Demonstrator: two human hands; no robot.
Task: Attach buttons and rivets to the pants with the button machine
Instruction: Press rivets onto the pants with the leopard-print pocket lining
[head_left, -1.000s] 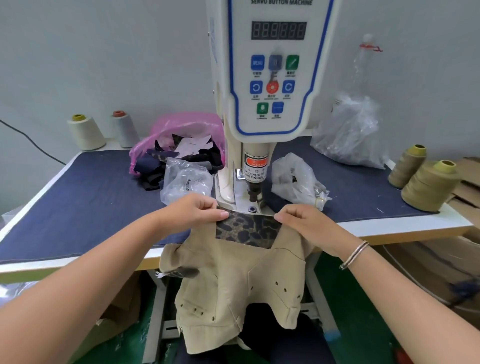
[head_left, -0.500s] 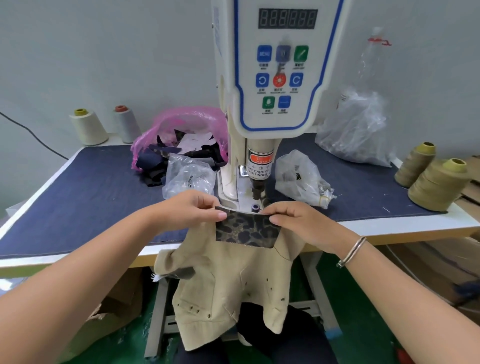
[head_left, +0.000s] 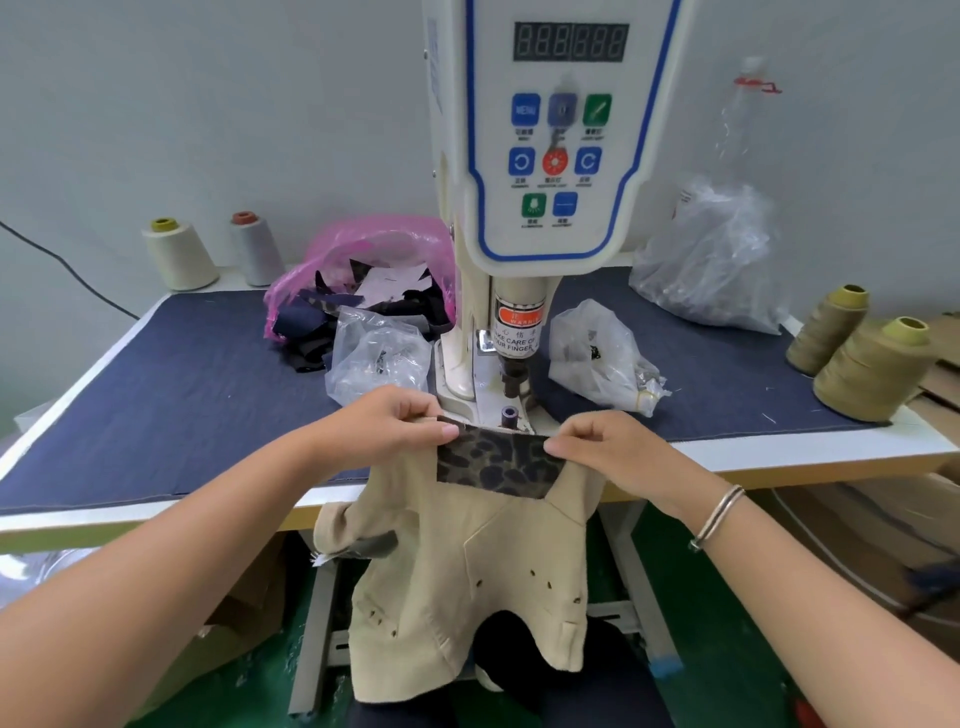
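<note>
Roughly mid-job: the tan pants (head_left: 467, 571) hang off the table edge (head_left: 156, 512), dotted with what look like rivets, though too small to confirm. Left hand (head_left: 384, 426) and right hand (head_left: 608, 447) each pinch the camo-lined waistband (head_left: 496, 462), holding it just short of the button machine (head_left: 540, 156) die (head_left: 509, 415). Waistband button apparently not yet pressed.
</note>
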